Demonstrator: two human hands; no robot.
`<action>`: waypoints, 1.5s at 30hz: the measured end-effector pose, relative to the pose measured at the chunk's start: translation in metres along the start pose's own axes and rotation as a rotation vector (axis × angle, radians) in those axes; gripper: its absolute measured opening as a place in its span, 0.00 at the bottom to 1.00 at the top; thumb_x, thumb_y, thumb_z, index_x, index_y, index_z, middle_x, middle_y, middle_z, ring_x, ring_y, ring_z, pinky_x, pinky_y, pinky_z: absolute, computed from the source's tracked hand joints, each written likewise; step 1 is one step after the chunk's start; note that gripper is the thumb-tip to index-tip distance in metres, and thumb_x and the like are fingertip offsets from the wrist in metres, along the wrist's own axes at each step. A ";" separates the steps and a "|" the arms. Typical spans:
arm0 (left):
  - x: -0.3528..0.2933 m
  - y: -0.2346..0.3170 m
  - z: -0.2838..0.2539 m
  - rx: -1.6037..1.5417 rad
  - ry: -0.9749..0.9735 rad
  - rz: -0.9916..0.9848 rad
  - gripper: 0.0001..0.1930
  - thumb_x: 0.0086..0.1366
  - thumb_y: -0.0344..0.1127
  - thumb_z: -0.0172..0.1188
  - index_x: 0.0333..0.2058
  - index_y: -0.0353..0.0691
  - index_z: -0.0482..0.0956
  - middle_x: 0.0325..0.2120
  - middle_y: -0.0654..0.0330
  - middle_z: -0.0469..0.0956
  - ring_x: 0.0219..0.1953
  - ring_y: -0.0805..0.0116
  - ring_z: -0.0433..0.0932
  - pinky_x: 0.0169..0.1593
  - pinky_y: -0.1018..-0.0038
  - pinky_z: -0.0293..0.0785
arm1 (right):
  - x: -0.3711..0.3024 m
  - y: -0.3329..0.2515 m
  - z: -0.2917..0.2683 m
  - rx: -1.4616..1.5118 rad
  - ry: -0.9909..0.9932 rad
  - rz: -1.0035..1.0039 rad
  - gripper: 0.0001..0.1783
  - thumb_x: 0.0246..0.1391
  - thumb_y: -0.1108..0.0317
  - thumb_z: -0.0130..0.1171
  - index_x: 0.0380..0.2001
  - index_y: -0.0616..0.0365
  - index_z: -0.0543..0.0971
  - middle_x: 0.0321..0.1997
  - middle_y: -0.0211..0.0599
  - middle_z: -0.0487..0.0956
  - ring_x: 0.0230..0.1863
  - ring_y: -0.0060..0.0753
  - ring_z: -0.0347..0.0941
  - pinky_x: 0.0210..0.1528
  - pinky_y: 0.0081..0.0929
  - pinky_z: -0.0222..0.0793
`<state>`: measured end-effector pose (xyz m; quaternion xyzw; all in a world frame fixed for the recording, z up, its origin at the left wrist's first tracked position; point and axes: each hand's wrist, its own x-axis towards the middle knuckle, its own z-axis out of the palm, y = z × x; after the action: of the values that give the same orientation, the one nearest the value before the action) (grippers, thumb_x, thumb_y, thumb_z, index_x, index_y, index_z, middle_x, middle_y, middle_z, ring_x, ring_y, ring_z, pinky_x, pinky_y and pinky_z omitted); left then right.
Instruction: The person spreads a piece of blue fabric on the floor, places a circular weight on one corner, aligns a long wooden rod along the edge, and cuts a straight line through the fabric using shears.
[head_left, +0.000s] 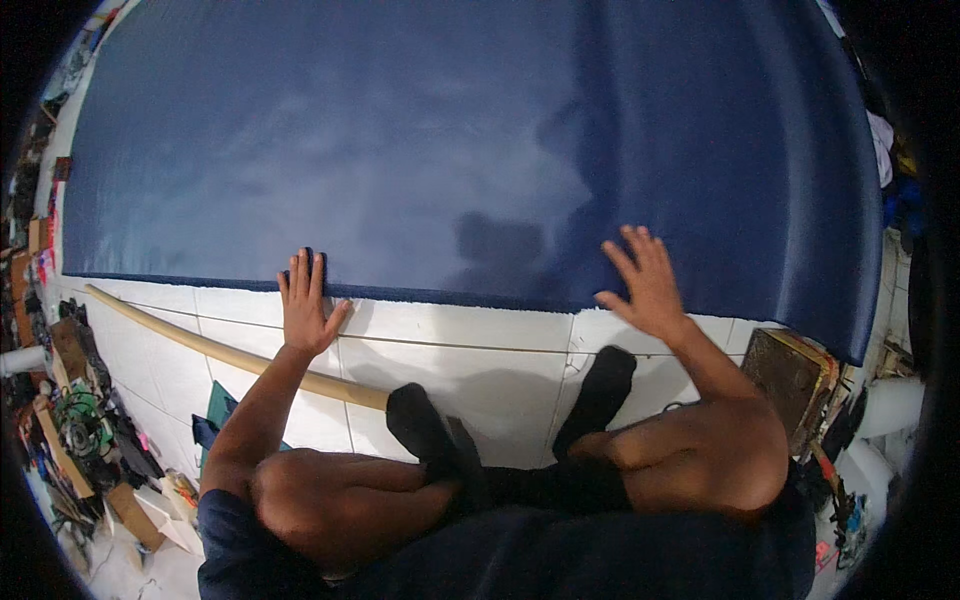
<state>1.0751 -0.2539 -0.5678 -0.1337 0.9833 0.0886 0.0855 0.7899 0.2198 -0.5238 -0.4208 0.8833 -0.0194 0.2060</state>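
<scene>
A large sheet of dark blue, slightly shiny material (pixel 350 150) lies spread over the white tiled floor, its near edge running across in front of me. My left hand (pixel 308 310) is open at that edge, fingertips on the sheet and the palm over the tiles. Farther right, my right hand (pixel 645 285) rests with fingers spread, mostly over the sheet near the same edge. Neither hand holds anything. Toward the right, the sheet has soft lengthwise folds, and its right end curves downward.
A long pale wooden strip (pixel 230 355) lies on the tiles, reaching my left foot (pixel 415 425). Green material (pixel 220 405) is beside my left arm. Mixed scraps and cables (pixel 85 420) clutter the far left. A worn flat board (pixel 785 380) stands near my right knee.
</scene>
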 end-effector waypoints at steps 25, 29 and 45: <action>-0.010 -0.073 -0.016 -0.074 0.144 -0.595 0.47 0.62 0.66 0.51 0.67 0.35 0.52 0.67 0.35 0.48 0.70 0.39 0.45 0.69 0.49 0.44 | -0.026 -0.059 0.022 -0.074 -0.029 -0.250 0.32 0.53 0.63 0.60 0.60 0.60 0.68 0.67 0.53 0.64 0.66 0.55 0.64 0.59 0.51 0.67; -0.037 -0.074 -0.022 -0.039 0.436 -0.732 0.37 0.60 0.58 0.60 0.60 0.37 0.67 0.61 0.39 0.62 0.65 0.44 0.60 0.66 0.53 0.56 | -0.014 -0.043 -0.018 -0.053 -0.307 -0.269 0.32 0.52 0.57 0.62 0.58 0.58 0.70 0.65 0.50 0.68 0.61 0.52 0.69 0.55 0.50 0.71; -0.143 -0.142 0.020 -0.579 0.559 -1.615 0.29 0.61 0.48 0.56 0.45 0.20 0.72 0.41 0.32 0.76 0.45 0.39 0.78 0.46 0.56 0.77 | 0.011 -0.079 0.032 -0.169 0.124 -0.631 0.22 0.56 0.67 0.54 0.56 0.53 0.76 0.66 0.50 0.67 0.67 0.53 0.63 0.68 0.46 0.56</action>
<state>1.2534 -0.3492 -0.5812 -0.8165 0.5143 0.2099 -0.1575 0.8542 0.1653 -0.5407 -0.6871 0.7188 -0.0345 0.1002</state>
